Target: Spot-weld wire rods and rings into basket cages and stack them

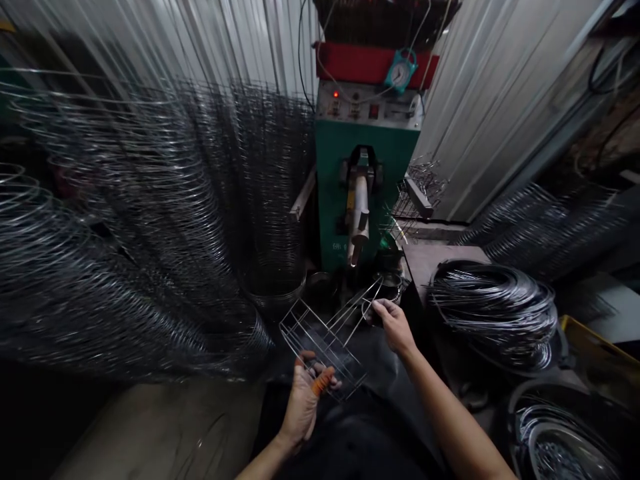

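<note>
A small wire grid frame (pixel 320 337) hangs tilted in front of me, below the green welding machine (pixel 364 190). My left hand (pixel 306 399) grips its lower edge, palm up, fingers curled round the wires; one finger wears an orange cover. My right hand (pixel 393 323) pinches a bent wire loop (pixel 361 302) that lies against the frame's upper right side. The machine's electrode arm (pixel 359 217) points down just above the frame.
Tall stacks of wire rings (pixel 150 220) fill the left side and the far right. A coil of wire rings (pixel 493 310) lies on the bench at my right. A yellow crate (pixel 595 343) sits at the right edge. Corrugated metal walls stand behind.
</note>
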### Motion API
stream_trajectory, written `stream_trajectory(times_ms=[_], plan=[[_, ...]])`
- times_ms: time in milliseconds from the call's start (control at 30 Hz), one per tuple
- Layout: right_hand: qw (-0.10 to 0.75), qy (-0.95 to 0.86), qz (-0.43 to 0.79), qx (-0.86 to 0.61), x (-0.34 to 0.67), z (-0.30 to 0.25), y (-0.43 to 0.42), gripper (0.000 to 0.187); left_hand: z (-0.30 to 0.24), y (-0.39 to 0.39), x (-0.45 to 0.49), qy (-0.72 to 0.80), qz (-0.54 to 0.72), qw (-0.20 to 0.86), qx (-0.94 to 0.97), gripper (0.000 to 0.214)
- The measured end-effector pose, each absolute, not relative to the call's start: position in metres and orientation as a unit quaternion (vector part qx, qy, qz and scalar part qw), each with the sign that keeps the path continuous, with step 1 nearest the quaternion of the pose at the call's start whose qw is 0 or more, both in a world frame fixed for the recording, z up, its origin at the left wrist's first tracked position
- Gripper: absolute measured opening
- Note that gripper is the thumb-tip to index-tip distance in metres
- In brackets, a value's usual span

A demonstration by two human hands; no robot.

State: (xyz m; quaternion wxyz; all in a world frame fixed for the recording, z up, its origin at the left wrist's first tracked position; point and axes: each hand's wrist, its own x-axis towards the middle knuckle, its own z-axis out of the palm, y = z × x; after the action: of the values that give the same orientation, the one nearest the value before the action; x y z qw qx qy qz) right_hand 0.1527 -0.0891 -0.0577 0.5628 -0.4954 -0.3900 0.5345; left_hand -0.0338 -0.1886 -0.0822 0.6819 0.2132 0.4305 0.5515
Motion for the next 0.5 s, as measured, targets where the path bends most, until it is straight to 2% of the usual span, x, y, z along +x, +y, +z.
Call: stream_trajectory(times_ms=[233, 500], plan=[[0.604, -0.364, 0.509, -0.495, 0.138, -0.068, -0.09, 0.025, -0.088, -0.181, -0.033, 0.437, 0.543, 0.688, 0.201, 0.05], [0.611, -0.348, 0.516, -0.489, 0.134, -0.07, -0.075, 0.026, -0.083, -0.167, -0.038, 0.443, 0.533, 0.694, 0.194, 0.051]])
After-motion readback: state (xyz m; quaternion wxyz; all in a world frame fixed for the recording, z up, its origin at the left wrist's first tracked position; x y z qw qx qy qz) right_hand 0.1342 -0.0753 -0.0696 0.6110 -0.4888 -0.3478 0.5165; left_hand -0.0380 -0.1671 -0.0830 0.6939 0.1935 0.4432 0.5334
